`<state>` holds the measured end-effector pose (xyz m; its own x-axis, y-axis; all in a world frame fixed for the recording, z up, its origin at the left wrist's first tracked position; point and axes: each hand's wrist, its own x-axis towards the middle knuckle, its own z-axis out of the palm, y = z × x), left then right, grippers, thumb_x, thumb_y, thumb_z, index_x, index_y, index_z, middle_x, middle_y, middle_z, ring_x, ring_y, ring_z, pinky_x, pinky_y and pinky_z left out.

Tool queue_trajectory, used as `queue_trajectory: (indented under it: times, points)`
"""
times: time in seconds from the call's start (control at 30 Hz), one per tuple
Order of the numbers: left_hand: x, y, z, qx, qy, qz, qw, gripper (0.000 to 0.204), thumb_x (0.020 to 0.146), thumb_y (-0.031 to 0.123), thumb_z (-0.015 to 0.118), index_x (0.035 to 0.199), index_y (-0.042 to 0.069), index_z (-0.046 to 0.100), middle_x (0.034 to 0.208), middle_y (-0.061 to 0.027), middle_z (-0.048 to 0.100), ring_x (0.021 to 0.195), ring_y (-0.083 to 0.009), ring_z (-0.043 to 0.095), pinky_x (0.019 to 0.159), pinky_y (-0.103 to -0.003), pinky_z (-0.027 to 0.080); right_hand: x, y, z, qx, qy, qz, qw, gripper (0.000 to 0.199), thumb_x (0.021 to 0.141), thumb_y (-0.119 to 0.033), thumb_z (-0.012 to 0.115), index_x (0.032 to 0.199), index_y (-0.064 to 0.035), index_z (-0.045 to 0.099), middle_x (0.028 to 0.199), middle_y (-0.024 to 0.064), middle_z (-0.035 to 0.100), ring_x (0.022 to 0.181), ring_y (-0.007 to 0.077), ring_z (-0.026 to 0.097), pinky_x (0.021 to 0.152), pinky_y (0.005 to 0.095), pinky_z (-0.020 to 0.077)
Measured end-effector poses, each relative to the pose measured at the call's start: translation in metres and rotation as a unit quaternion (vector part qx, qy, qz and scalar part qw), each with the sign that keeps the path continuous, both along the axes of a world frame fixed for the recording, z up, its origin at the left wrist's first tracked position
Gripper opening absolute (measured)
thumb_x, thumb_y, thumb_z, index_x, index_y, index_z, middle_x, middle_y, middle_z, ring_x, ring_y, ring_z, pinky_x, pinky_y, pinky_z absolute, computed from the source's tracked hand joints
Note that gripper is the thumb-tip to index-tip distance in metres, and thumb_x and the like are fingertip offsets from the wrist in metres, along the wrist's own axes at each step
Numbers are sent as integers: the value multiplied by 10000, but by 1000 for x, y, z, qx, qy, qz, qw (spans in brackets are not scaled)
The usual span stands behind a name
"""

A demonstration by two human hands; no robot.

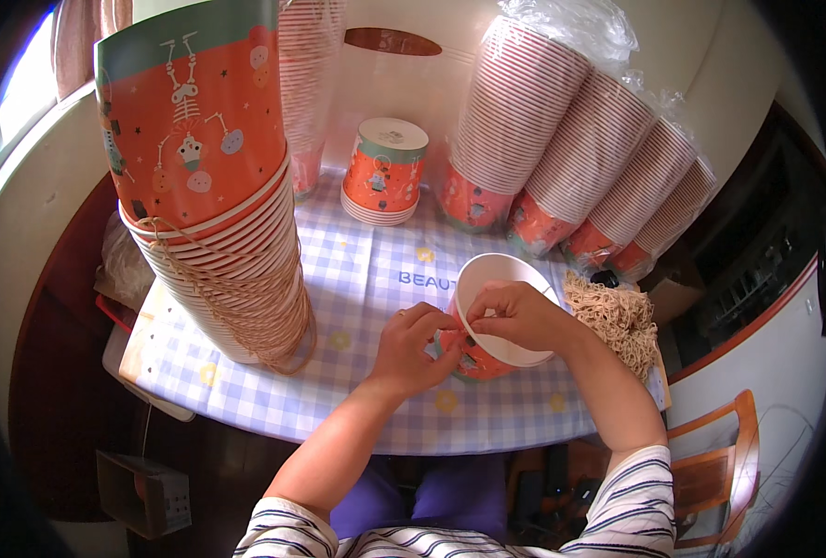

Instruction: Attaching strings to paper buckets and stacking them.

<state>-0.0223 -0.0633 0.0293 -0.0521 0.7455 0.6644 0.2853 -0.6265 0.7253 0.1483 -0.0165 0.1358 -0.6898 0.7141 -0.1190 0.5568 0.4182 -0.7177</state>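
Orange paper, printed with small cartoon figures, wraps the cup [493, 321] you hold over the near middle of the table [273, 409], which wears a blue-and-white checked cloth. The cup is tipped so its white mouth faces up and away from you. Your left hand [415, 346] cups its lower side, fingers curled in and pressing the orange wall near the rim. Your right hand [517, 314] lies across the rim, thumb and forefinger pinched narrow at the edge, on something too thin to make out; it may be a strand of string. Both hands touch the cup and nearly meet at its near edge.

Just beside your right wrist, on the right of the table, sits a loose heap of tan string [618, 321]. To your left rises a tall stack of the same orange cups [218, 195], upside down, with tan string loops hanging from its lower rims. At the back of the table stands a short stack of upturned cups [387, 172], well apart from your hands. Behind it and to the right, several long sleeves of nested cups [571, 158] lean in clear plastic wrap against the wall. A wooden chair [720, 465] shows at lower right, beside your striped sleeve [636, 502].
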Motion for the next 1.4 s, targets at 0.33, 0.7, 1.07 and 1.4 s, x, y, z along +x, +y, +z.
queue_trajectory:
  times: [0.33, 0.7, 1.07, 1.4]
  points:
    - [3, 0, 0, 39, 17, 4, 999, 166, 678, 89, 688, 829, 101, 620, 742, -58, 602, 629, -244, 571, 603, -351, 433, -3, -2, 5, 37, -28, 2, 999, 124, 788, -70, 643, 905, -35, 659, 839, 31, 592, 786, 120, 574, 707, 247, 451]
    - [-14, 4, -1, -305, -275, -337, 847, 54, 817, 67, 602, 830, 15, 603, 801, -34, 612, 748, -129, 551, 722, -279, 444, 11, -52, 37, 12, -135, -109, 985, 577, 725, -313, 726, 1208, -80, 513, 807, 52, 582, 708, 177, 569, 656, 302, 458]
    - [-19, 5, 0, -262, -274, -453, 807, 37, 814, 50, 576, 778, 41, 574, 920, -20, 568, 857, -93, 475, 786, -251, 366, 53, -50, 20, 229, -110, -90, 963, 383, 720, -116, 685, 1089, -104, 584, 883, 83, 605, 791, 254, 609, 710, 341, 499]
    - [-2, 2, 27, -194, -278, -373, 864, 46, 915, 105, 512, 900, 66, 532, 1062, -67, 588, 947, -105, 514, 830, -257, 386, 57, -47, 33, 307, -44, -51, 949, 155, 755, -86, 676, 897, -39, 637, 838, 78, 620, 747, 246, 618, 670, 339, 496]
